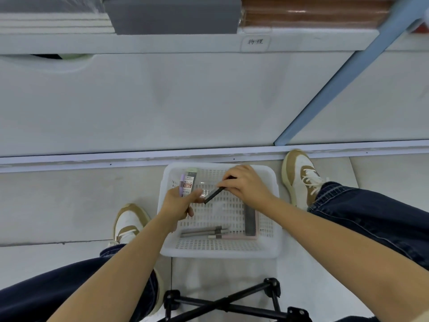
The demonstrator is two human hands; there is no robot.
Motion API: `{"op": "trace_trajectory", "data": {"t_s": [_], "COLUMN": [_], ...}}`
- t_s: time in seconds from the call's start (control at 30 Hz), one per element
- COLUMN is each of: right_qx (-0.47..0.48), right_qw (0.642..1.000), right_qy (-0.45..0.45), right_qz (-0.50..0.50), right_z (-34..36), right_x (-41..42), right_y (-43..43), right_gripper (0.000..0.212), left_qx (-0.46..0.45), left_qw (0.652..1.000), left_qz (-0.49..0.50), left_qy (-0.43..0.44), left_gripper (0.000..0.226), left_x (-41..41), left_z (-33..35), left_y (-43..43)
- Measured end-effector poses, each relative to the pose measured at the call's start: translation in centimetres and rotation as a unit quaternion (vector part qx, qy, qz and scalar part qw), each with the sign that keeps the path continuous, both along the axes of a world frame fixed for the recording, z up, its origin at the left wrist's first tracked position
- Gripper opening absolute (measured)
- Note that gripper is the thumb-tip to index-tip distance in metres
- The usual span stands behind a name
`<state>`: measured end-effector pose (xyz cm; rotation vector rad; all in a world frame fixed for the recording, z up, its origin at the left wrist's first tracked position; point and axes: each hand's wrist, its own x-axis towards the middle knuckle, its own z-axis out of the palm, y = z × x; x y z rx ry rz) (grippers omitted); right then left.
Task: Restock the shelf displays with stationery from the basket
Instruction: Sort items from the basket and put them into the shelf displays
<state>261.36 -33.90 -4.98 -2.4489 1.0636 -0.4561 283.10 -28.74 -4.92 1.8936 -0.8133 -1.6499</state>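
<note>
Basket (220, 252), white and perforated, sits on the floor between the person's two shoes, its far rim close to the base of the shelf unit (162, 43). The left hand (178, 203) is over the basket's left edge, fingers curled round a lead refill pack (188, 182) with a red label and a slim purple tube (182, 182) beside it. The right hand (246, 184) is over the far right corner and pinches the upper end of a thin dark stick (213, 194), which slants down to the left thumb; I cannot tell whether they touch. A grey box (250, 220) lies along the basket's right edge, and several pens (204, 231) lie along the near edge.
</note>
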Motion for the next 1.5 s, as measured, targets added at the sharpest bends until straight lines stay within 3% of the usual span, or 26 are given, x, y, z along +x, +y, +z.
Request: {"op": "trace_trajectory", "data": {"t_s": [0.13, 0.27, 0.33, 0.4, 0.47, 0.53, 0.67, 0.8, 1.0, 1.17, 1.3, 1.5], "right_qx": [-0.031, -0.036, 0.035, 0.178, 0.303, 0.360, 0.295, 0.219, 0.077, -0.013, -0.087, -0.170], "right_qw": [0.998, 0.993, 0.993, 0.966, 0.907, 0.861, 0.872, 0.899, 0.891, 0.882, 0.899, 0.942], "right_qy": [-0.047, -0.093, -0.115, -0.175, -0.272, -0.338, -0.364, -0.369, -0.446, -0.471, -0.429, -0.285], "right_qz": [0.042, 0.057, -0.006, -0.072, -0.108, -0.125, -0.139, -0.090, -0.038, 0.003, -0.013, -0.040], "right_z": [3.7, 8.2, 10.3, 12.7, 15.2, 17.2, 21.8, 28.3, 39.7, 48.7, 53.1, 53.9], "right_x": [-0.1, 0.8, 1.0, 0.9, 1.2, 1.6, 2.4, 3.5, 6.7, 10.0, 12.2, 14.0], "right_y": [-1.0, -1.7, -2.1, -2.2, -2.2, -2.2, -2.1, -2.8, -4.2, -5.9, -8.2, -11.0], "right_gripper": [0.017, 0.020, 0.039, 0.059, 0.060, 0.050, 0.033, 0.014, 0.014, 0.020, 0.019, 0.018], "left_qx": [0.054, 0.002, -0.052, -0.106, -0.159, -0.210, -0.275, -0.344, -0.464, -0.545, -0.557, -0.571], "left_qw": [0.996, 0.994, 0.994, 0.992, 0.987, 0.977, 0.960, 0.939, 0.885, 0.835, 0.825, 0.817], "left_qz": [-0.018, -0.014, 0.002, 0.000, -0.013, -0.029, -0.048, -0.024, 0.040, 0.062, 0.059, 0.039], "left_qy": [0.071, 0.112, 0.096, 0.065, 0.028, 0.001, -0.024, -0.013, 0.011, -0.055, -0.072, -0.065], "left_gripper": [0.027, 0.021, 0.027, 0.030, 0.029, 0.026, 0.024, 0.025, 0.021, 0.032, 0.033, 0.019], "left_x": [0.5, 0.5, 0.8, 1.2, 1.3, 1.2, 1.0, 2.2, 6.5, 10.8, 12.3, 12.1], "left_z": [3.4, 7.5, 9.5, 11.6, 13.7, 15.9, 20.8, 28.1, 39.0, 44.2, 45.0, 44.5], "left_y": [-0.5, -1.0, -1.4, -1.8, -1.9, -1.8, -1.8, -2.9, -4.3, -4.7, -5.8, -8.2]}}
